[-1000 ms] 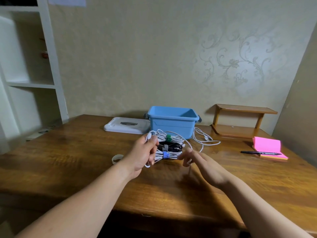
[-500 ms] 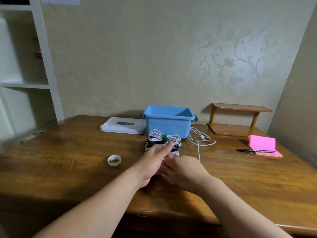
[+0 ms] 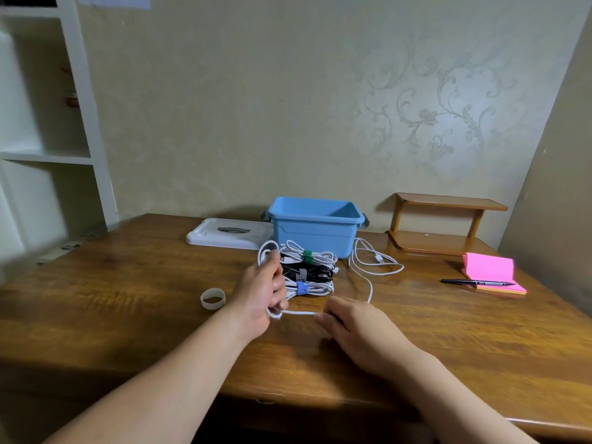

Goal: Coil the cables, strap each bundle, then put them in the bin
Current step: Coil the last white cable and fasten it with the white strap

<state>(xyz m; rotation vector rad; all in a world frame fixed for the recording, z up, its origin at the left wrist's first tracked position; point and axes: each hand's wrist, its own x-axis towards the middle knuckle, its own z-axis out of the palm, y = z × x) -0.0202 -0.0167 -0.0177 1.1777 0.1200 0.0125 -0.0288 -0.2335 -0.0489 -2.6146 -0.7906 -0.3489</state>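
Coiling step. Left hand (image 3: 262, 290) grips loops of the loose white cable (image 3: 298, 313); right hand (image 3: 352, 325) pinches its run. Slack trails on the table (image 3: 128, 299) near the blue bin (image 3: 314, 232), beside three strapped bundles (image 3: 307, 270). Likely next: wind another loop.

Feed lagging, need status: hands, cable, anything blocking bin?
Left hand grips coiled white cable; right hand pinches its strand. Three strapped bundles on table before blue bin. Lid off, nothing blocking.

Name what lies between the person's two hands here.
A short stretch of the white cable spans from the left hand to the right hand, seen in the head view.
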